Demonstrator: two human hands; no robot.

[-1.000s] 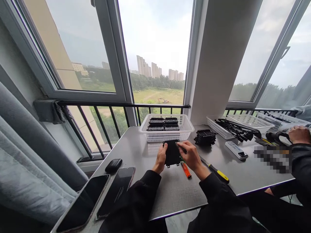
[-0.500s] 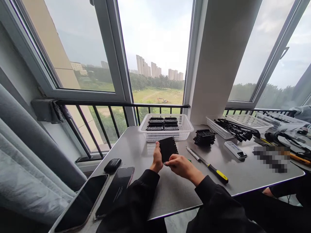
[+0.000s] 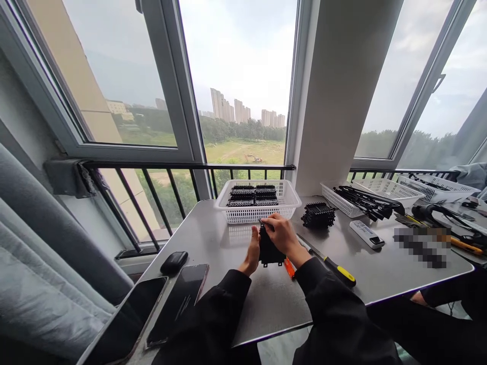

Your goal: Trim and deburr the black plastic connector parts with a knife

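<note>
In the head view, the left hand point(image 3: 251, 253) holds the black plate point(image 3: 269, 255) above the desk point(image 3: 274, 309), between near and far edges, probably steadying it. The right hand point(image 3: 281, 235) bends over its top; whether it pinches something, I cannot tell.

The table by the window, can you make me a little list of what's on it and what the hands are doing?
Left hand: holding the black plate at its left edge
Right hand: over the plate's upper part
White basket: beyond the hands, black parts inside
Yellow-and-black handle: right of the hands
Phones: two, on the left
</note>
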